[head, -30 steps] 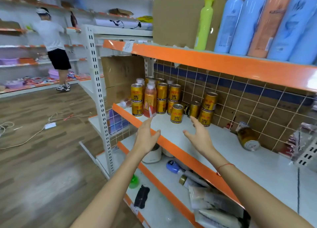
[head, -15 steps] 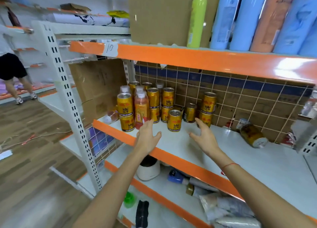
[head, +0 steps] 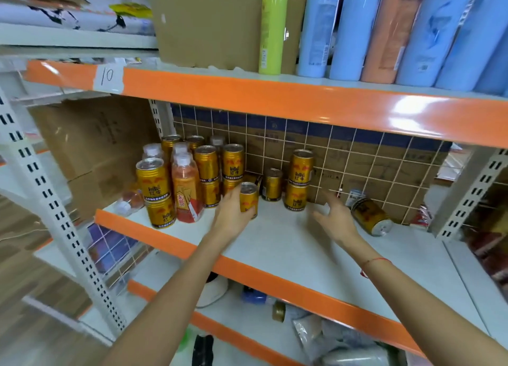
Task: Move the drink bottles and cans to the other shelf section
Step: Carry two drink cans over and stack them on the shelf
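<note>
Several gold drink cans stand stacked at the left of the white middle shelf [head: 280,244], with orange-red drink bottles [head: 185,189] among them. My left hand [head: 232,214] wraps around a single gold can [head: 249,199] standing in front of the group. My right hand [head: 335,217] hovers open over the shelf, between a stack of two cans [head: 298,181] and a gold can lying on its side [head: 371,215]. One more bottle [head: 129,202] lies on its side at the shelf's left end.
The top shelf carries a cardboard box [head: 209,21], a green bottle [head: 273,27] and tall blue and orange bottles. A wire grid backs the middle shelf. Below lie a white pot [head: 215,291], bags and small items. White uprights stand left and right.
The view has moved closer to the shelf. My left hand has reached forward and closed around the front can. My right hand has moved to the right, toward the fallen can.
</note>
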`<state>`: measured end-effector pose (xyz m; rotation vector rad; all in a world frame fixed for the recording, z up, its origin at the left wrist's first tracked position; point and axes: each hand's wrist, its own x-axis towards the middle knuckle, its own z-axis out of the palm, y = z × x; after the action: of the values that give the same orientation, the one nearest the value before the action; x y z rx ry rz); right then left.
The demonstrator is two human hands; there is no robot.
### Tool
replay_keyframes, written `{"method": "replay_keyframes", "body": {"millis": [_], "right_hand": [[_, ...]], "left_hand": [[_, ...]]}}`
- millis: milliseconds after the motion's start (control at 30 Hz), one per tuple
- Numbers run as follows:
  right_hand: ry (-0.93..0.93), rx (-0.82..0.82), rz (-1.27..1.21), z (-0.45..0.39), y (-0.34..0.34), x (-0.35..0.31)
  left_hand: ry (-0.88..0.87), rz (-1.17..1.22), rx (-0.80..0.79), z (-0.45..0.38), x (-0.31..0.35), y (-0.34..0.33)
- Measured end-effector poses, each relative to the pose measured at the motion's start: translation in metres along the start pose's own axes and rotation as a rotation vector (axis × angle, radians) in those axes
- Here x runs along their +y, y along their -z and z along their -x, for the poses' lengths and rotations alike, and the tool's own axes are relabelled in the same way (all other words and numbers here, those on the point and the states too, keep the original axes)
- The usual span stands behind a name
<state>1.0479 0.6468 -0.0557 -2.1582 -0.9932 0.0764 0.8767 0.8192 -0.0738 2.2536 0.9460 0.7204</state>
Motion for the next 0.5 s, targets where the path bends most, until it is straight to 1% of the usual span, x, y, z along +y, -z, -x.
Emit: {"method": "replay_keyframes", "body": {"millis": [133,233,400,500], "right_hand": [[0.000,-0.018,0.002,-0.027,0.011,0.002],[0.013,-0.012,-0.021,-0.044,0.012,-0.006],[0.065,-0.002,-0.096,-0.065,-0.006,-0.008],[0.030,0.009,-0.123,-0.078,-0.020,-0.005]], "left_hand": [[0.026,-0.037,0.015,-0.022,-0.001,-0.010],[0.032,-0.022,0.016,-0.031,0.003,-0.014],[0.035,-0.013,0.032,-0.042,0.001,-0.021],[0.017,-0.001,0.042,-0.053,-0.006,-0.025]]}}
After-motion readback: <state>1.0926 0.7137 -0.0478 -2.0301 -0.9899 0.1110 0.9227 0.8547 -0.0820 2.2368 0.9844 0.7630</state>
